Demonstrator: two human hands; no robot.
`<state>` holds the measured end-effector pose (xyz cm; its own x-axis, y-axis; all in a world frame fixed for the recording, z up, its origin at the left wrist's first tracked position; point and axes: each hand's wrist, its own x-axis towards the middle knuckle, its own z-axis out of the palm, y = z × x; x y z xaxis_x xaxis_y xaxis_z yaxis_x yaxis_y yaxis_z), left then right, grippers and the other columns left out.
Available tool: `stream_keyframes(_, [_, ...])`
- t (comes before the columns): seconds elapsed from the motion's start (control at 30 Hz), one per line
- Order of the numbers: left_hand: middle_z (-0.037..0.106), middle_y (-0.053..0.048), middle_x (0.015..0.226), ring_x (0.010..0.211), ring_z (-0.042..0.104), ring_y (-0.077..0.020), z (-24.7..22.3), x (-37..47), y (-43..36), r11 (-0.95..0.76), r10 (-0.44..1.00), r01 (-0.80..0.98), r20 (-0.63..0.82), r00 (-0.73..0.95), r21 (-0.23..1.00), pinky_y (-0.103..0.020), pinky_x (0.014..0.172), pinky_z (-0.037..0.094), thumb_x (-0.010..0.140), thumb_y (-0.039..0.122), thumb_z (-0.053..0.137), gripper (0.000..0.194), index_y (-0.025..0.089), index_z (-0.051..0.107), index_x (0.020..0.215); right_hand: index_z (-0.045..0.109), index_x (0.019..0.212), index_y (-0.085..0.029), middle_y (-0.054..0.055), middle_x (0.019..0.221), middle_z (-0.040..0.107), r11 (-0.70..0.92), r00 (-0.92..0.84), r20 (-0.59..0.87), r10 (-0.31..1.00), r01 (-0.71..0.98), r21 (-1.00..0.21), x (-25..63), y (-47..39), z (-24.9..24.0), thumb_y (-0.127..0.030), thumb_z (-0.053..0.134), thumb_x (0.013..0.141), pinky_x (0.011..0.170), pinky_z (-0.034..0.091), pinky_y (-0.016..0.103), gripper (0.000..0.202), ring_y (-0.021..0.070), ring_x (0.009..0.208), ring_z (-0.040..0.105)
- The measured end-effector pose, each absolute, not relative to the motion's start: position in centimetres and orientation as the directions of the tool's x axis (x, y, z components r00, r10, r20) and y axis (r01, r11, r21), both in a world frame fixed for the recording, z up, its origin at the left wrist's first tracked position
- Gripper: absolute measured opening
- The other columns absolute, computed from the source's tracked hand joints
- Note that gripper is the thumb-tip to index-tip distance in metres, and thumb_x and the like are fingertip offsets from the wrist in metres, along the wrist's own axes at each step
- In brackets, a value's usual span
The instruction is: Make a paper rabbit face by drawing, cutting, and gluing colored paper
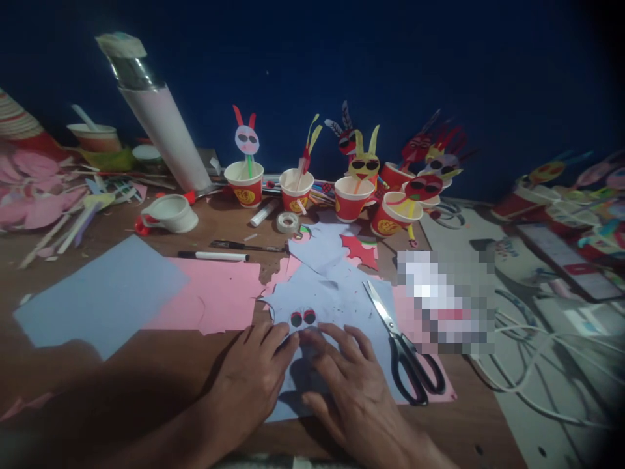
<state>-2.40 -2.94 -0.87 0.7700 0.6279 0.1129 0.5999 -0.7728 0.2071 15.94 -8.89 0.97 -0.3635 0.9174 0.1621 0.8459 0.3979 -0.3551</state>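
Observation:
Two small black discs with red edges [303,318] lie side by side on light blue paper [342,299]. Just below the left disc, my left hand [258,368] rests on the paper with its fingers curled and close together; whether anything is between the fingertips is hidden. My right hand [346,384] lies with fingers spread, its fingertips touching the paper below the right disc. Black-handled scissors [398,345] lie partly open on the paper, right of my right hand. Pink paper [229,293] shows beneath another blue sheet [107,293] at the left.
Behind stand red-and-white paper cups [247,185] holding paper faces with ears. A tall bottle [163,124], a white cup [170,213], a tape roll [288,223], a marker [215,256] and a black pen [249,245] are beyond the papers. White cables [527,365] curl at right, beside a blurred-out object.

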Motion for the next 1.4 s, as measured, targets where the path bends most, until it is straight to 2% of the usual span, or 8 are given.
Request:
stream_keyframes(0.1, [0.053,-0.009,0.104,0.093,0.045,-0.0255,-0.8,-2.4,-3.0,-0.770,0.631,0.608,0.095,0.770,0.195,-0.042,0.079,0.044,0.078,0.005,0.040,0.037,0.013,0.054,0.112,0.055,0.108,-0.017,0.004,0.130,0.053,0.386,-0.367,0.122,0.922,0.854,-0.348,15.2,-8.8,0.5,-0.042,0.049,0.086,0.100,0.023,0.047,0.035,0.0263,0.122,0.038])
stream_keyframes(0.5, [0.055,-0.007,0.102,0.096,0.047,-0.0233,-1.0,-2.5,-2.9,-0.761,0.645,0.621,0.119,0.755,0.189,-0.040,0.086,0.043,0.078,0.005,0.043,0.039,0.017,0.054,0.114,0.058,0.096,-0.023,-0.001,0.125,0.058,0.321,-0.284,0.159,0.946,0.895,-0.309,16.0,-9.7,0.1,-0.040,0.062,0.078,0.100,0.025,0.046,0.025,0.0237,0.119,0.044])
stream_keyframes(0.67, [0.057,-0.008,0.097,0.086,0.051,-0.0194,-0.8,-3.1,-2.9,-0.766,0.631,0.555,0.217,0.745,0.324,-0.033,0.076,0.048,0.078,0.000,0.037,0.034,0.013,0.057,0.102,0.060,0.093,-0.022,0.001,0.121,0.061,0.320,-0.265,0.206,0.942,0.893,-0.316,15.3,-9.6,0.1,-0.037,0.066,0.075,0.097,0.030,0.047,0.025,0.0251,0.112,0.050])
stream_keyframes(0.8, [0.058,-0.008,0.096,0.088,0.053,-0.0173,-0.6,-3.6,-2.8,-0.766,0.627,0.467,0.349,0.696,0.443,-0.029,0.077,0.048,0.078,-0.002,0.035,0.034,0.013,0.057,0.099,0.058,0.099,-0.021,0.003,0.121,0.061,0.334,-0.272,0.222,0.936,0.885,-0.325,15.5,-9.5,0.6,-0.030,0.064,0.076,0.093,0.038,0.047,0.026,0.0252,0.110,0.051])
stream_keyframes(0.93, [0.059,-0.007,0.097,0.088,0.055,-0.0164,-0.6,-3.8,-2.7,-0.751,0.642,0.442,0.388,0.661,0.490,-0.028,0.077,0.047,0.083,0.003,0.038,0.027,0.015,0.057,0.098,0.056,0.093,-0.019,0.006,0.123,0.058,0.361,-0.313,0.180,0.933,0.821,-0.442,16.6,-9.5,1.3,-0.020,0.056,0.079,0.090,0.044,0.041,0.015,0.0224,0.112,0.049])
stream_keyframes(1.07, [0.060,-0.006,0.097,0.088,0.055,-0.0158,-0.7,-3.8,-2.8,-0.739,0.656,0.442,0.397,0.641,0.508,-0.027,0.077,0.046,0.084,0.005,0.042,0.024,0.016,0.057,0.099,0.054,0.083,-0.019,0.007,0.119,0.059,0.360,-0.269,0.245,0.932,0.777,-0.516,17.4,-10.0,1.1,-0.014,0.051,0.079,0.085,0.048,0.036,0.008,0.0204,0.106,0.054])
stream_keyframes(1.23, [0.060,-0.005,0.096,0.087,0.056,-0.0147,-1.1,-3.9,-2.8,-0.723,0.675,0.440,0.408,0.615,0.533,-0.026,0.077,0.045,0.085,0.006,0.043,0.022,0.018,0.057,0.097,0.055,0.077,-0.019,0.006,0.109,0.066,0.472,-0.336,0.368,0.867,0.791,-0.391,17.0,-10.0,0.5,-0.016,0.054,0.077,0.077,0.050,0.038,0.004,0.0223,0.097,0.059])
stream_keyframes(1.4, [0.062,-0.005,0.097,0.090,0.057,-0.0148,-1.4,-4.0,-2.9,-0.722,0.679,0.442,0.422,0.601,0.532,-0.026,0.079,0.046,0.086,0.006,0.042,0.023,0.019,0.057,0.099,0.058,0.081,-0.019,0.004,0.114,0.065,0.489,-0.382,0.359,0.852,0.826,-0.281,16.0,-8.9,-0.2,-0.027,0.058,0.078,0.078,0.047,0.037,0.009,0.0246,0.102,0.057])
